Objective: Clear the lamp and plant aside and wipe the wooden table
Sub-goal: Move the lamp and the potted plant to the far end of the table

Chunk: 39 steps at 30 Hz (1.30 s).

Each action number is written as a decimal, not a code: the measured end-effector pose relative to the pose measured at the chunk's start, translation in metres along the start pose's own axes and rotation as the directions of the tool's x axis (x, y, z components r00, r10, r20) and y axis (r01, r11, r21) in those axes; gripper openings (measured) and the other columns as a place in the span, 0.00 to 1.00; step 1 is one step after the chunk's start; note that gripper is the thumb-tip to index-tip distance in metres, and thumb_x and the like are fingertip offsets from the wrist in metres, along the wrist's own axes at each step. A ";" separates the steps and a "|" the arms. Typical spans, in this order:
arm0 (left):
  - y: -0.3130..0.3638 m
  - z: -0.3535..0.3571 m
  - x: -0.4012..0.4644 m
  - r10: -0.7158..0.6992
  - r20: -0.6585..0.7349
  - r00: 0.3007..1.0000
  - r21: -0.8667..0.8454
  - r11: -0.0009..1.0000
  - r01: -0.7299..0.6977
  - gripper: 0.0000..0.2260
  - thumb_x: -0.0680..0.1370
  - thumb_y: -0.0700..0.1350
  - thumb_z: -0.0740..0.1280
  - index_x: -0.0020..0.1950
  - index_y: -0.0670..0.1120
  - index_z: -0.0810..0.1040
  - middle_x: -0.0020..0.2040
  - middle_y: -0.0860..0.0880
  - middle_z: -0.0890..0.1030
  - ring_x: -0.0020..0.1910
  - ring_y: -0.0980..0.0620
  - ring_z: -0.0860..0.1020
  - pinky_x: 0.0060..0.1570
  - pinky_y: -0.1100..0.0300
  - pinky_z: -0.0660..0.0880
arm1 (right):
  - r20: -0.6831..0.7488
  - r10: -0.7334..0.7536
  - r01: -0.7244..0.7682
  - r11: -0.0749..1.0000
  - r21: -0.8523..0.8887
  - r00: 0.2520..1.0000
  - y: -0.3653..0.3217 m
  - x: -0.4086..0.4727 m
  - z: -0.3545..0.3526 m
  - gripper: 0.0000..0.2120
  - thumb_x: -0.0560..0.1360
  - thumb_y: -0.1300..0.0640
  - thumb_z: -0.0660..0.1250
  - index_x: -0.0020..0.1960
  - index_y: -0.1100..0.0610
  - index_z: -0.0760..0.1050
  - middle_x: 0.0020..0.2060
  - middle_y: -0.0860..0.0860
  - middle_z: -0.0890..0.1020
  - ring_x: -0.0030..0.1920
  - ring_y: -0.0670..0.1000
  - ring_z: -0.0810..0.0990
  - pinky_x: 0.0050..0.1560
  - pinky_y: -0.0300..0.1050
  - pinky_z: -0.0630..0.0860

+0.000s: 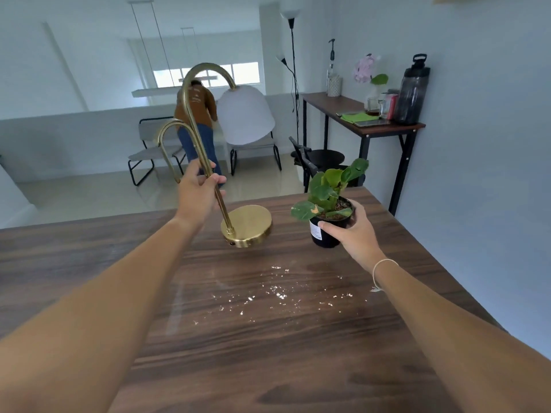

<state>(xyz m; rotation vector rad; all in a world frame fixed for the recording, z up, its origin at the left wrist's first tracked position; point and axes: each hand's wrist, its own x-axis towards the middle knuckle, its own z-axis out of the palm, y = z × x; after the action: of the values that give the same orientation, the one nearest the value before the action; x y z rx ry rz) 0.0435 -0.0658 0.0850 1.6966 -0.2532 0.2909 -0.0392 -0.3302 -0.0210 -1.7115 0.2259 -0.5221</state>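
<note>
- Brass lamp: tilted, its round base raised off the wooden table; the white shade hides part of a distant person.
- Left hand: fingers wrapped tight round the lamp stem.
- Right hand: clamped on the potted plant, whose black pot is lifted; the pot's white label is unreadable.
- White crumbs: scattered mid-table.

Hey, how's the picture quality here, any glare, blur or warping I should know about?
In the head view: wide-angle warping bows the wooden table edge and leans the walls; a pale glare streak crosses the tabletop, and white specks glint; the far window is blown out; lamp, plant, left hand and right hand look fairly sharp; background is soft.
</note>
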 end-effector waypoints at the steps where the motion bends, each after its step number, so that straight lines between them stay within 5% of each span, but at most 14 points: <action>1: 0.004 0.002 0.004 0.018 0.023 1.000 0.005 1.000 -0.018 0.07 0.78 0.40 0.59 0.52 0.51 0.70 0.42 0.49 0.80 0.43 0.45 0.80 0.42 0.48 0.78 | -0.016 0.000 -0.001 1.000 -0.007 1.000 -0.002 0.002 -0.002 0.37 0.55 0.43 0.77 0.60 0.41 0.66 0.53 0.39 0.78 0.57 0.46 0.78 0.61 0.47 0.74; 8: 0.003 0.050 0.032 0.053 0.171 0.984 0.047 0.997 -0.062 0.07 0.78 0.40 0.58 0.55 0.48 0.69 0.45 0.46 0.79 0.43 0.46 0.79 0.46 0.47 0.78 | -0.093 0.003 -0.009 0.998 -0.059 0.996 -0.002 0.036 -0.024 0.40 0.56 0.43 0.77 0.64 0.45 0.66 0.58 0.45 0.78 0.60 0.50 0.76 0.65 0.53 0.72; 16: -0.025 0.136 0.071 0.016 0.226 0.974 -0.028 1.000 -0.010 0.06 0.78 0.39 0.59 0.54 0.46 0.70 0.49 0.40 0.79 0.50 0.43 0.79 0.43 0.55 0.77 | -0.095 0.020 -0.027 0.997 -0.075 0.995 0.026 0.104 -0.055 0.37 0.57 0.44 0.77 0.63 0.45 0.67 0.56 0.47 0.79 0.59 0.50 0.77 0.64 0.53 0.73; 23: -0.048 0.193 0.106 -0.056 0.256 0.965 -0.012 0.998 0.061 0.07 0.78 0.40 0.59 0.53 0.50 0.71 0.45 0.47 0.80 0.45 0.44 0.80 0.50 0.44 0.78 | -0.071 0.056 -0.061 0.996 -0.064 0.996 0.063 0.150 -0.068 0.37 0.54 0.41 0.76 0.60 0.45 0.68 0.54 0.44 0.79 0.57 0.48 0.78 0.63 0.52 0.74; 39: -0.070 0.220 0.131 -0.081 0.362 0.929 0.046 0.997 0.069 0.09 0.78 0.42 0.59 0.57 0.51 0.70 0.49 0.48 0.81 0.49 0.45 0.80 0.49 0.46 0.78 | -0.090 0.095 -0.100 0.994 -0.050 0.991 0.094 0.176 -0.071 0.41 0.57 0.44 0.76 0.66 0.49 0.65 0.58 0.46 0.78 0.60 0.47 0.76 0.65 0.49 0.72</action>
<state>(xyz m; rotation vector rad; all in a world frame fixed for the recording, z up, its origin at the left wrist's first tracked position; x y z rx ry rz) 0.2007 -0.2738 0.0332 1.7818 -0.4584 -0.0817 0.0958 -0.4877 -0.0650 -1.7227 0.3880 -0.5232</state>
